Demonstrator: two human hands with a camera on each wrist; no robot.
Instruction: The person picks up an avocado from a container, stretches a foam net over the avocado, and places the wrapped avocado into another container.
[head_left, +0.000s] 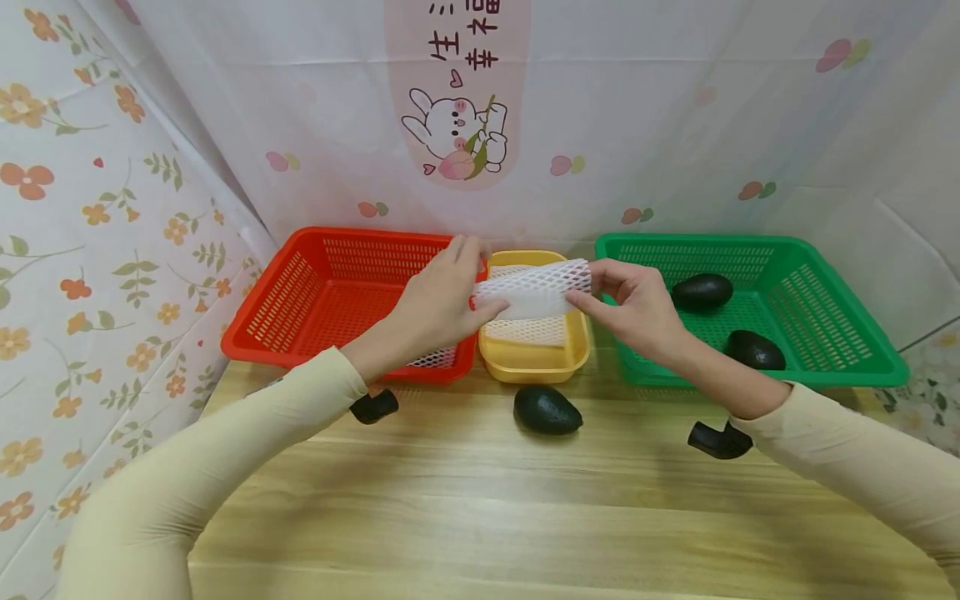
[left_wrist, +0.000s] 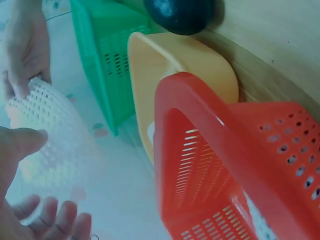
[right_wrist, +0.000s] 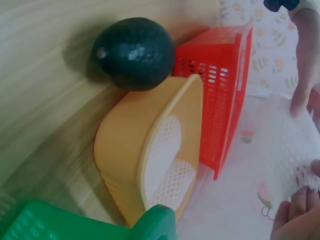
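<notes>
A white foam net sleeve (head_left: 534, 289) is stretched between both hands above the yellow basket (head_left: 536, 373). My right hand (head_left: 637, 308) pinches its right end between thumb and fingers. At the other end is my left hand (head_left: 438, 292), its thumb over the sleeve and its fingers spread apart from the thumb, as the left wrist view shows. More white net sleeves (right_wrist: 172, 185) lie in the yellow basket. A dark avocado (head_left: 547, 410) rests on the table in front of that basket.
To the left stands a red basket (head_left: 258, 350), with some white netting (head_left: 435, 358) in it. The green basket (head_left: 847, 375) on the right holds two avocados (head_left: 702, 292). A printed cloth (head_left: 645, 108) hangs behind the baskets on the wooden table (head_left: 525, 517).
</notes>
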